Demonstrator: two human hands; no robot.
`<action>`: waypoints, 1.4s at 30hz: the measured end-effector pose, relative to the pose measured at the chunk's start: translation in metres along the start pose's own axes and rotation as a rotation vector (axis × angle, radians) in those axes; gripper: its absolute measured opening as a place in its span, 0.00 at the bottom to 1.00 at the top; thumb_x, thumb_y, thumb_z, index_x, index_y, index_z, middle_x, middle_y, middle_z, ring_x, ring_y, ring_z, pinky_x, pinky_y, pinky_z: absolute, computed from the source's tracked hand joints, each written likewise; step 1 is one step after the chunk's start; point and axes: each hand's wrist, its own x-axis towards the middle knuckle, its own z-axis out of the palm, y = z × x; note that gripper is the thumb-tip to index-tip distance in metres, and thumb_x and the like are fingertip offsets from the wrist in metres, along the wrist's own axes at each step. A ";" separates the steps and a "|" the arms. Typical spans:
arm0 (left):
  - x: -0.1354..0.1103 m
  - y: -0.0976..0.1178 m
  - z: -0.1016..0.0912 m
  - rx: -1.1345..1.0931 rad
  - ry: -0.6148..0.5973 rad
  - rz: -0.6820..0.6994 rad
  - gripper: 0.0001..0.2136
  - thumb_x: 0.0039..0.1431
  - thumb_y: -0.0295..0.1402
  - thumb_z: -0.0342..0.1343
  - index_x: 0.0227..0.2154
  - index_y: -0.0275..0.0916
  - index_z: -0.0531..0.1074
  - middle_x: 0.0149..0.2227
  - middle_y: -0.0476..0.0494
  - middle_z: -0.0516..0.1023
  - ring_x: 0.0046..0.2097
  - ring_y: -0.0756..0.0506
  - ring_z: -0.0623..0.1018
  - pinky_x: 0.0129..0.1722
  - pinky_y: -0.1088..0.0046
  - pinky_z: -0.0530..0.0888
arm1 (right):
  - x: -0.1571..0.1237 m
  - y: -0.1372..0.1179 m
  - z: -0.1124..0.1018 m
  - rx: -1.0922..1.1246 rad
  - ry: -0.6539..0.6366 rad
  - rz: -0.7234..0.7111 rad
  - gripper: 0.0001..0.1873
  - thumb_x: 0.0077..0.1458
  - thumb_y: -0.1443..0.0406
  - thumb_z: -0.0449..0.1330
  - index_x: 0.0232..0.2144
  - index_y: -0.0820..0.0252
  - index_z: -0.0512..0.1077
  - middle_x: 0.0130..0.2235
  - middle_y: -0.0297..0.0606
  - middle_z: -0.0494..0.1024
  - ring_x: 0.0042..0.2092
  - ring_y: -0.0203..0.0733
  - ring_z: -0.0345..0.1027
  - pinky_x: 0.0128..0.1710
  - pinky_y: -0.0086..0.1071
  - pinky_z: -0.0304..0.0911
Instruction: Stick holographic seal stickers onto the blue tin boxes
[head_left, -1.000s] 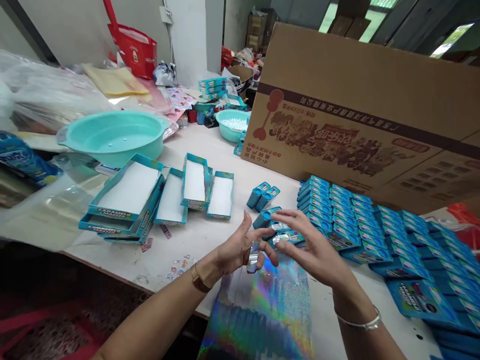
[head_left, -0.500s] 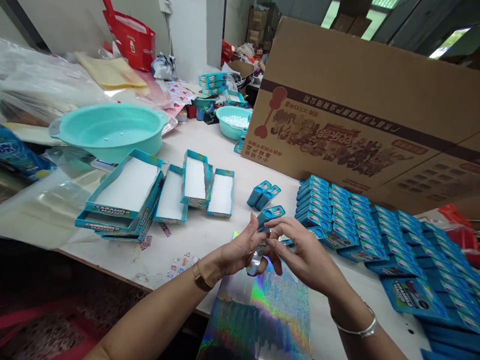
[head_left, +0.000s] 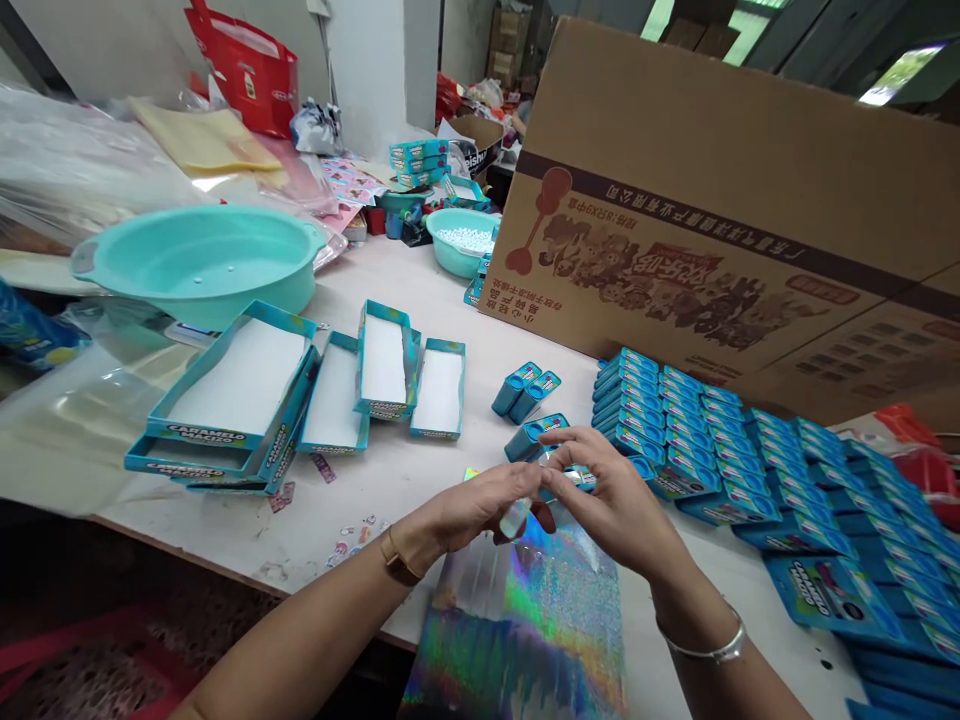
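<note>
My left hand (head_left: pixel 472 512) is curled around a small clear, shiny roll-like piece (head_left: pixel 516 519), whose exact kind I cannot make out. The fingers of my right hand (head_left: pixel 604 495) are pinched at the left fingertips, on something too small to name. Beneath both hands lies a holographic silver sheet (head_left: pixel 525 640), reaching over the table's front edge. Just beyond the fingers, a blue oval-topped container (head_left: pixel 534 436) lies on the white table (head_left: pixel 480 345). A pair of similar blue containers (head_left: pixel 525 390) stands behind it.
Rows of blue containers (head_left: pixel 697 450) fill the right side, before a large cardboard box (head_left: pixel 675 230). At left are open blue trays (head_left: pixel 240 375) with white inserts, a turquoise basin (head_left: pixel 202 260) and plastic sheeting. Further back stands a bowl (head_left: pixel 454 255) of small white pellets.
My left fingers have folded over and come lower, and the clear piece shows more below them. My right hand stays at the left fingertips. The view has shifted slightly.
</note>
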 end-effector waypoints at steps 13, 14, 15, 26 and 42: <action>0.046 -0.005 -0.026 0.408 0.440 0.073 0.20 0.59 0.48 0.50 0.24 0.37 0.72 0.20 0.49 0.73 0.22 0.51 0.66 0.24 0.75 0.60 | 0.032 0.056 0.027 -0.090 0.373 0.098 0.12 0.59 0.59 0.55 0.24 0.54 0.67 0.41 0.43 0.78 0.48 0.50 0.70 0.49 0.44 0.62; 0.049 -0.005 -0.028 0.455 0.461 0.075 0.19 0.60 0.47 0.49 0.23 0.38 0.72 0.20 0.49 0.73 0.22 0.50 0.67 0.24 0.75 0.61 | 0.034 0.059 0.030 -0.103 0.375 0.109 0.12 0.59 0.59 0.55 0.24 0.54 0.66 0.41 0.43 0.78 0.48 0.50 0.71 0.48 0.44 0.63; 0.052 -0.004 -0.030 0.491 0.477 0.074 0.19 0.60 0.46 0.49 0.22 0.38 0.71 0.19 0.49 0.72 0.22 0.50 0.68 0.25 0.74 0.61 | 0.037 0.061 0.032 -0.113 0.373 0.123 0.12 0.59 0.59 0.55 0.24 0.54 0.66 0.42 0.43 0.78 0.47 0.50 0.71 0.47 0.43 0.63; 0.066 -0.009 -0.038 0.605 0.522 0.078 0.20 0.60 0.46 0.48 0.19 0.39 0.69 0.18 0.49 0.72 0.23 0.49 0.71 0.25 0.74 0.62 | 0.045 0.075 0.038 -0.149 0.397 0.187 0.11 0.58 0.61 0.54 0.23 0.54 0.66 0.42 0.43 0.78 0.42 0.47 0.72 0.39 0.38 0.63; 0.074 -0.035 -0.046 0.561 0.556 0.058 0.19 0.63 0.45 0.47 0.28 0.36 0.74 0.23 0.48 0.76 0.23 0.50 0.71 0.24 0.76 0.64 | 0.051 0.088 0.041 -0.104 0.355 0.268 0.11 0.51 0.64 0.56 0.39 0.55 0.66 0.41 0.39 0.75 0.44 0.48 0.69 0.43 0.40 0.63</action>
